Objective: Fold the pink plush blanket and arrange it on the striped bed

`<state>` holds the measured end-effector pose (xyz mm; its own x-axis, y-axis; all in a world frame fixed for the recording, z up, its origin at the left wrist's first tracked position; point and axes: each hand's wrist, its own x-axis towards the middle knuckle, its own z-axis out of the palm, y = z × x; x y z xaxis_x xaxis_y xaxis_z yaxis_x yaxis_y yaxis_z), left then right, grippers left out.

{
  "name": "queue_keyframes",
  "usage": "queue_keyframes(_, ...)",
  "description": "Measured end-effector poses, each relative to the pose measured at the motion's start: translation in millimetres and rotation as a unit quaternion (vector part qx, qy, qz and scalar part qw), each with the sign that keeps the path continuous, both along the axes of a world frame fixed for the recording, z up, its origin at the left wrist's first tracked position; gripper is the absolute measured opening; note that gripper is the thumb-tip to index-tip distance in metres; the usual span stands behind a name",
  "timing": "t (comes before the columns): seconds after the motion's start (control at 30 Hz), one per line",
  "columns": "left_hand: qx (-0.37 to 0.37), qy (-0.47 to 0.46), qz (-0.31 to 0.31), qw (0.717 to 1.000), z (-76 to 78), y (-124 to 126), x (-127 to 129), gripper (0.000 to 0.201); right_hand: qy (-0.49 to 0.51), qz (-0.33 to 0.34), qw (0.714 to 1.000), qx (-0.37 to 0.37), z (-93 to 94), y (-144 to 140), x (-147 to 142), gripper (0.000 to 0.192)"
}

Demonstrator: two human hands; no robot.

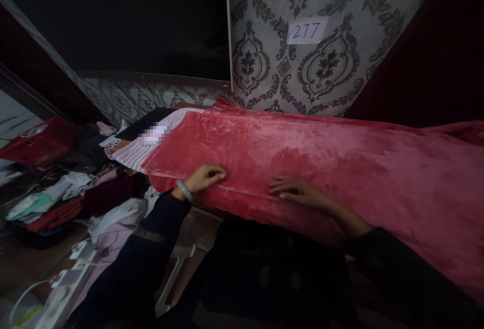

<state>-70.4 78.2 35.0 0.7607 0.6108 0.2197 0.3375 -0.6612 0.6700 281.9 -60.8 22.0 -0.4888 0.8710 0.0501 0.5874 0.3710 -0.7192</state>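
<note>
A large pink-red plush blanket (325,168) lies spread over a raised surface and hangs off its near edge. My left hand (206,177), with a pale bangle on the wrist, curls its fingers on the blanket's near hem and pinches the fabric. My right hand (297,191) lies flat, fingers stretched out to the left, pressing on the blanket a little to the right of the left hand. Both arms wear dark sleeves.
A striped pink and white cloth (141,150) sticks out from under the blanket's left end. A heap of clothes (56,193) and a red bag (41,140) lie at the left. A white power strip (71,268) lies at lower left. The patterned wall carries a label reading 277 (306,30).
</note>
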Motion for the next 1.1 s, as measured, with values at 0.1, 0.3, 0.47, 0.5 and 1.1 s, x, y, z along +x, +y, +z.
queue_keyframes(0.1,0.068,0.035,0.161,0.984,11.5,15,-8,0.041,0.019,-0.056,0.998,0.016,17.4,26,-13,0.051)
queue_keyframes(0.3,0.112,0.284,0.324,0.895,1.7,7,-9,0.065,-0.157,-0.07,0.977,0.129,13.6,108,-87,0.062)
queue_keyframes(0.47,0.131,0.242,0.301,0.913,-7.3,-22,-39,0.042,-0.218,0.0,0.967,0.135,-17.4,94,-137,0.057)
queue_keyframes(0.5,0.126,0.224,0.285,0.924,-3.5,-20,-46,0.036,-0.196,0.029,0.971,0.131,-19.9,91,-139,0.055)
queue_keyframes(1.1,-0.124,-0.357,0.643,0.666,-37.6,-23,-132,0.02,-0.181,0.079,0.97,0.14,-29.6,93,-193,0.061)
